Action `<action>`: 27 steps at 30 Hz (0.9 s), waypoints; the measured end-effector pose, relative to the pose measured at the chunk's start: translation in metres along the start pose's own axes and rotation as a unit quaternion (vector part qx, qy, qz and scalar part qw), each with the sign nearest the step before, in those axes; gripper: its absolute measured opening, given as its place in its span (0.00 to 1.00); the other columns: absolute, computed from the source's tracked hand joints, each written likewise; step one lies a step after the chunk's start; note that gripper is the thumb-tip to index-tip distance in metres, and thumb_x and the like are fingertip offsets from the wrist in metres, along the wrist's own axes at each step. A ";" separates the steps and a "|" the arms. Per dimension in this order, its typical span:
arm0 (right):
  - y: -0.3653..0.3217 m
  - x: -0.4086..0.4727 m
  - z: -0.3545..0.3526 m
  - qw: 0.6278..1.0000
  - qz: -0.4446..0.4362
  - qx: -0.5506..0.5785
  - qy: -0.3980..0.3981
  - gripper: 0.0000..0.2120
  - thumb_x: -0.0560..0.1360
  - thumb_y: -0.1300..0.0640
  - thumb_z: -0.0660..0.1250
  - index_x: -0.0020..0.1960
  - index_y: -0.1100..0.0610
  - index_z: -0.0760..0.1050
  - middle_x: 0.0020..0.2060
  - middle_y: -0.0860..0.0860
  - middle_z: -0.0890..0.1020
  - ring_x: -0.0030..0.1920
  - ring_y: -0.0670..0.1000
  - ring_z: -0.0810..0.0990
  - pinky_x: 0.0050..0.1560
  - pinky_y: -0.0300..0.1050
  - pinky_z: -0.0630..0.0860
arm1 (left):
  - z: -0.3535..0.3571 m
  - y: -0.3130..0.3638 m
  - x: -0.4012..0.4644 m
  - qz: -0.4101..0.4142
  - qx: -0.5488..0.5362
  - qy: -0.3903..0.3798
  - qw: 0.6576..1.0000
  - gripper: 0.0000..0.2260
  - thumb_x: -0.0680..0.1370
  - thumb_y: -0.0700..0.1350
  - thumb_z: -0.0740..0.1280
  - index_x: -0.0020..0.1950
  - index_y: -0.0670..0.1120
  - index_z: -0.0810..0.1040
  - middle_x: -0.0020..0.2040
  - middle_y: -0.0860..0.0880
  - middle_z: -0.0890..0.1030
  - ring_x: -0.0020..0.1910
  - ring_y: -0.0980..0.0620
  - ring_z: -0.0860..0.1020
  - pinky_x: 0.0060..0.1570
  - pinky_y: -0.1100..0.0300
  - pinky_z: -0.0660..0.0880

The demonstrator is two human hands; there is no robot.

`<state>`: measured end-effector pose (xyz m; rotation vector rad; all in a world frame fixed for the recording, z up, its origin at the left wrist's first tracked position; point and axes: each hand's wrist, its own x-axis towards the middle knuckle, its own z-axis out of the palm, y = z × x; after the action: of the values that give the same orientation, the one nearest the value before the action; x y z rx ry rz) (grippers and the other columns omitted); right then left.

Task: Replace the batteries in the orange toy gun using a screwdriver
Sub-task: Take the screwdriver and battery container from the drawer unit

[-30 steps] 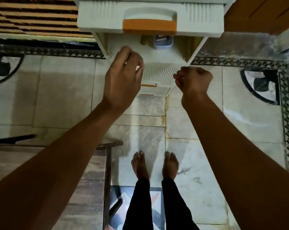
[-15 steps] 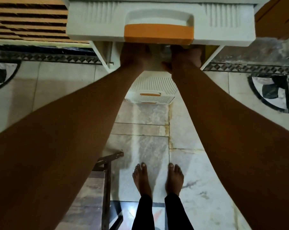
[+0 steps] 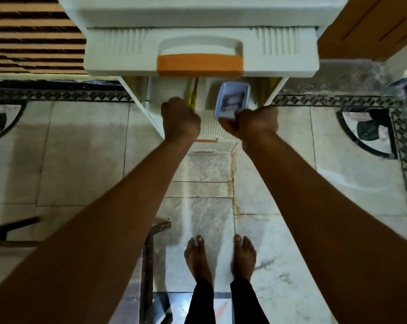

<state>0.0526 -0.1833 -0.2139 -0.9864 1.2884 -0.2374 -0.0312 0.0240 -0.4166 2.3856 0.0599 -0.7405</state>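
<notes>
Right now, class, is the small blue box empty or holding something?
Holding something: the small blue box, gripped by the right hand, shows dark cylindrical items inside; whether batteries, cannot tell.

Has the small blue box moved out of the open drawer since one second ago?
Yes. The blue box has come toward the person, past the open drawer's front edge, held by the right hand.

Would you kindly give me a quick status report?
Right hand grips blue tray of batteries. Left hand grips yellow-handled tool, likely screwdriver. Toy gun unseen.
</notes>
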 end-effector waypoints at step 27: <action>-0.181 -0.180 -0.016 0.984 -0.153 0.053 -0.081 0.09 0.80 0.66 0.73 0.49 0.61 0.72 0.39 0.64 0.87 0.35 0.59 0.89 0.37 0.47 0.85 | -0.309 0.354 -0.060 0.183 -0.040 0.237 0.953 0.09 0.81 0.42 0.68 0.45 0.39 0.84 0.43 0.42 0.84 0.45 0.44 0.83 0.40 0.56 0.75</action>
<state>0.0465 -0.1814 0.0420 -1.0871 0.9635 -0.4472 0.1488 -0.0700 0.0115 2.3490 -0.1469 0.0130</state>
